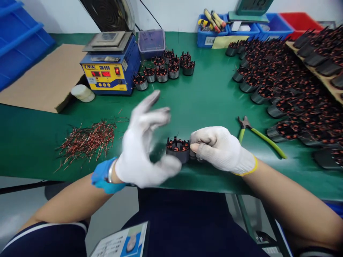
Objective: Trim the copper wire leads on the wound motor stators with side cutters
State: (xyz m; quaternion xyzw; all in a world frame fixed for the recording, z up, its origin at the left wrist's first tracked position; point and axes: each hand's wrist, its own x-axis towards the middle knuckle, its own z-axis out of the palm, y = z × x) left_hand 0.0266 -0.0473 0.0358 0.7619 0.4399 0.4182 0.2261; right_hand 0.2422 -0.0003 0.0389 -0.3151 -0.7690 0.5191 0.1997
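Note:
A dark round motor stator (pixel 178 150) with copper windings and upright black pins stands near the front edge of the green table. My left hand (pixel 147 146), in a white glove and slightly blurred, is beside it on the left, fingers spread and thumb low, holding nothing. At the stator's right side, my gloved right hand (pixel 218 148) has its fingers curled together, with a bare fingertip showing. Whatever lies between those fingers is hidden. Green-handled cutters (pixel 261 135) lie open to the right of my right hand.
Cut copper wires (pixel 87 142) lie in a pile at left. Behind are a blue and yellow CM 558 device (pixel 107 76), a white round container (pixel 83 92) and several stators (pixel 162 74). Many more stators (pixel 265 94) fill the right side. Blue bins (pixel 211 37) and a red bin (pixel 301 25) stand behind.

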